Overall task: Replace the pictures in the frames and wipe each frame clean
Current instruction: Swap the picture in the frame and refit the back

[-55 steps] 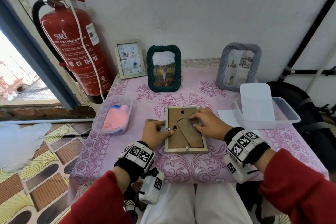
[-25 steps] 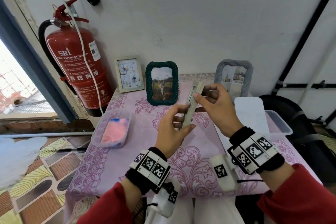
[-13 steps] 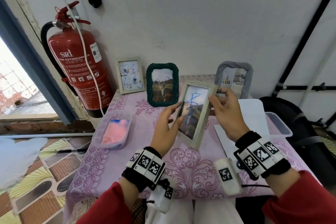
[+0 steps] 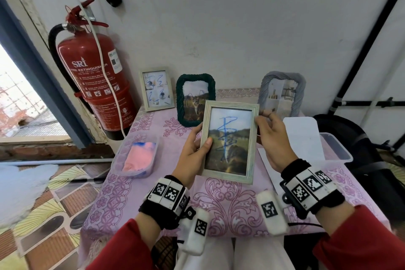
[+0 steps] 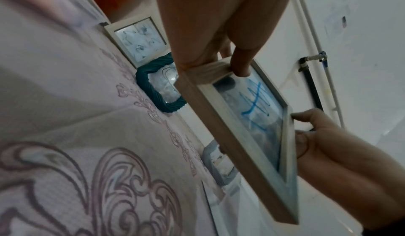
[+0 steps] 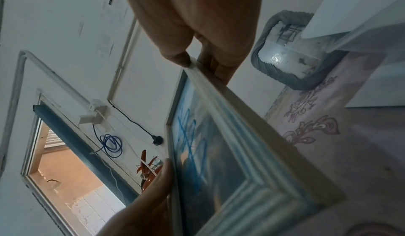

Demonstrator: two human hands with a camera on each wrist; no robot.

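Both hands, left hand [image 4: 192, 149] and right hand [image 4: 270, 138], pinch the pale wooden picture frame [image 4: 230, 140] by its edges above the desk [image 4: 230, 208]; a slip could drop it and crack the blue-scribbled glass.

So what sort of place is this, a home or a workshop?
Probably a plain room in a home or small workplace: a small table with a flowered pink cloth against a white wall, a red fire extinguisher beside it, patterned tile floor.

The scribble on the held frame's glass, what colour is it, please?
Blue scribble, clearest in the head view.
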